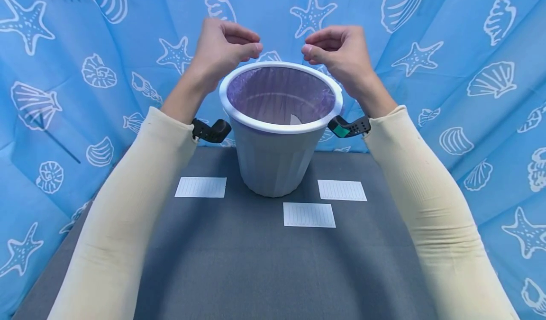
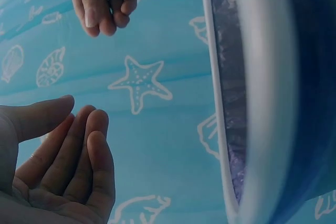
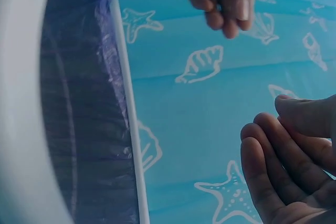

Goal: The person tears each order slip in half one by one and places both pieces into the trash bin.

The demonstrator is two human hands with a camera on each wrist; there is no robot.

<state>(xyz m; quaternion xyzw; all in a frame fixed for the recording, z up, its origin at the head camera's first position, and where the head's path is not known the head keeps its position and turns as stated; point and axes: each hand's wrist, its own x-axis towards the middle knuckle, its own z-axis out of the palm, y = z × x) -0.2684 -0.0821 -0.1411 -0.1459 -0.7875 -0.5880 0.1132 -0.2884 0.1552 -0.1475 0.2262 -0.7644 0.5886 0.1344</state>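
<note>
Round, tapered, pale grey plastic bin stands upright on the dark grey cloth-covered table; thin, translucent purple plastic liner lines its inside, up to the white rim. Left hand above the far left of the rim, right hand above the far right, well apart from each other. Both: fingers loosely bent, thumb near the fingertips, a gap visible in the wrist views; neither has hold of anything. Both wrists carry black straps; cream fabric sleeves cover the forearms. Three white rectangular lined cards lie flat: one left of the bin, two to the right, the nearer one in front. Backdrop: blue curtain with white shell and starfish outlines.
</note>
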